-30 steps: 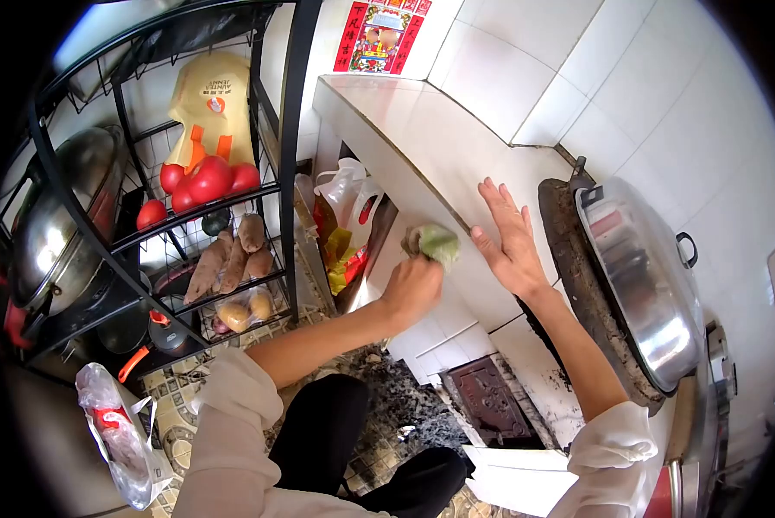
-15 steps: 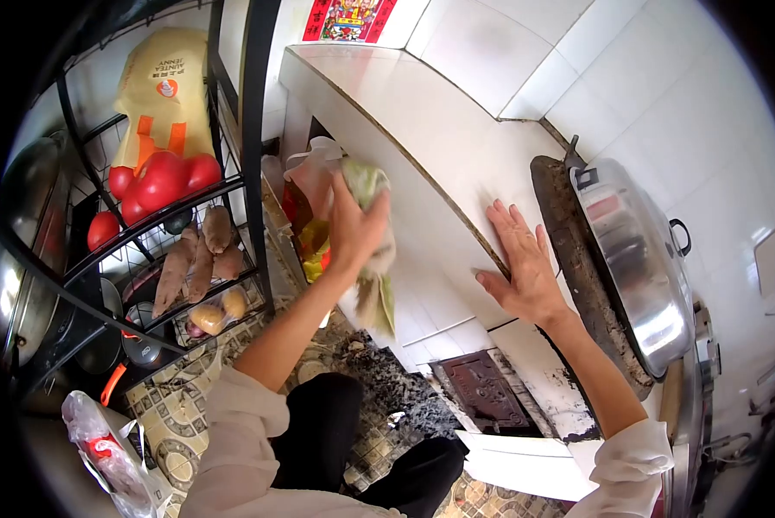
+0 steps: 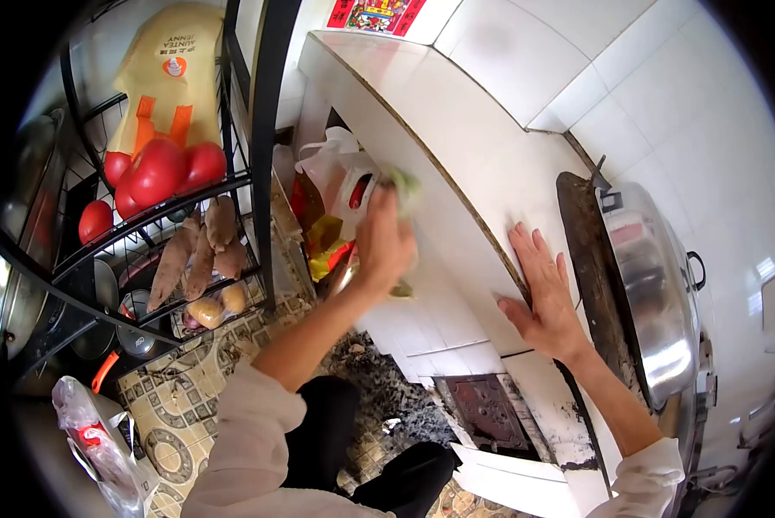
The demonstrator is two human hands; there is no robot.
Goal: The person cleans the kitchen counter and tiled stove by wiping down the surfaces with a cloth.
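Observation:
My left hand (image 3: 384, 246) is closed around a green and pale cloth (image 3: 407, 186), pressed near the white tiled side of the stove (image 3: 443, 233). The cloth is blurred and mostly hidden behind my fingers. Flat on the stove's top edge lies my right hand (image 3: 544, 302), its fingers stretched out and holding nothing. Just left of the cloth, white plastic bags (image 3: 327, 164) and a yellow and red packet (image 3: 325, 242) fill the gap beside the stove.
A large metal lidded pot (image 3: 651, 285) sits on the stove at right. On the left, a black rack (image 3: 262, 173) holds tomatoes (image 3: 158, 173), sweet potatoes (image 3: 176, 263) and a yellow bag (image 3: 171, 78). Below are a dark stove door (image 3: 489, 410) and black ash (image 3: 392, 432) on the patterned floor.
My left hand and the cloth have moved right, along the stove's side, uncovering more of the plastic bags. My right hand stays on the stove edge. The view has shifted a little.

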